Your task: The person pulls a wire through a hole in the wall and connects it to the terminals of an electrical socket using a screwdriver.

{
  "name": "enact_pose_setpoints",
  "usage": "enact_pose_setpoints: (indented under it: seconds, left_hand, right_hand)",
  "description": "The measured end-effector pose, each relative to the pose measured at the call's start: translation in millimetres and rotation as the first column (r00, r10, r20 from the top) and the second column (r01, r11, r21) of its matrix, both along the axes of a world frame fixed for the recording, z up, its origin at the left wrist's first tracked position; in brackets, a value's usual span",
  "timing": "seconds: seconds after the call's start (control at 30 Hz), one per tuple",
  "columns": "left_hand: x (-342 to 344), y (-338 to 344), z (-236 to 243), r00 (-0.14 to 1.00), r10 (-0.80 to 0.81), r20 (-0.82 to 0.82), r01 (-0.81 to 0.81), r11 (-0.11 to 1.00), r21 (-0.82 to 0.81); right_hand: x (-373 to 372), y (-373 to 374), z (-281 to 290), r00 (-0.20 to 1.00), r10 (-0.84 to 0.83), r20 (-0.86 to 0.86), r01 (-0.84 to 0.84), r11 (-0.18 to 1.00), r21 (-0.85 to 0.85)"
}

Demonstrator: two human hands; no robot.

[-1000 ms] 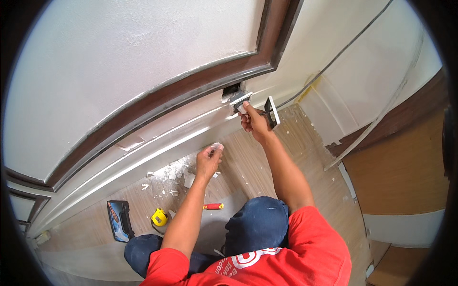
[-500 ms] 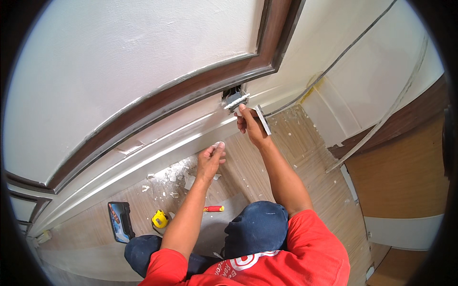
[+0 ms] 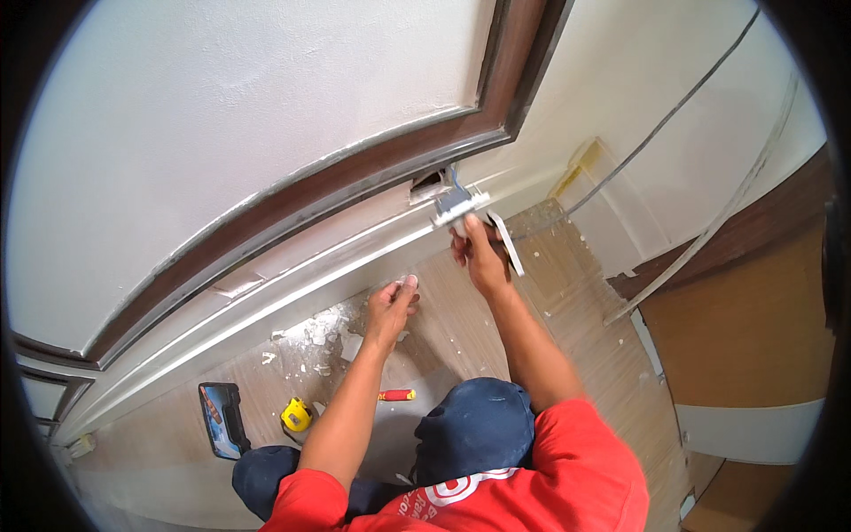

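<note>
Socket unit outside its wall opening, in my right hand.
Right fingers clamped on the unit, just to the near side of the opening; white frame just right. Left hand nearer, fingertips pinched on a small white piece. White debris left of it; yellow tape measure nearer.

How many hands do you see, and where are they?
2. The left hand is near the white crumbs; the right hand holds a white-and-grey wall fitting near the wall hole. No others show.
</note>
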State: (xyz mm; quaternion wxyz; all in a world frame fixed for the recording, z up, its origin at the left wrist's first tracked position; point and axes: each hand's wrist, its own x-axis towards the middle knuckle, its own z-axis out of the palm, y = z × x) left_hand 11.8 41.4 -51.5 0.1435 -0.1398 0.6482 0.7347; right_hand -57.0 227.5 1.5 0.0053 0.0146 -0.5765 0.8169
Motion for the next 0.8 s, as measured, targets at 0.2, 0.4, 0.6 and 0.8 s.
enact_pose_setpoints:
  seconds: [0.2, 0.4, 0.6, 0.8]
  left_hand:
    - [0.0, 1.5, 3.5, 0.999, -0.026, 0.019, 0.026, 1.000, 0.007]
    - [-1.8, 4.2, 0.6, 0.998, -0.043, 0.051, 0.044, 0.999, -0.001]
    - [-2.6, 8.4, 1.5, 1.000, -0.004, -0.021, 0.005, 0.999, 0.035]
    - [-9.9, -4.6, -13.0, 0.990, 0.138, 0.006, -0.138, 0.990, -0.030]
  right_hand:
    - [32.6, -1.0, -1.5, 0.996, -0.025, -0.080, 0.014, 0.990, -0.138]
    - [42.1, 17.6, 24.1, 0.985, -0.124, -0.120, 0.089, 0.960, -0.267]
    - [98.5, 69.3, 31.3, 0.908, -0.410, -0.089, 0.359, 0.869, -0.340]
    - [151.7, 98.5, 36.9, 0.893, -0.430, -0.134, 0.422, 0.903, -0.084]
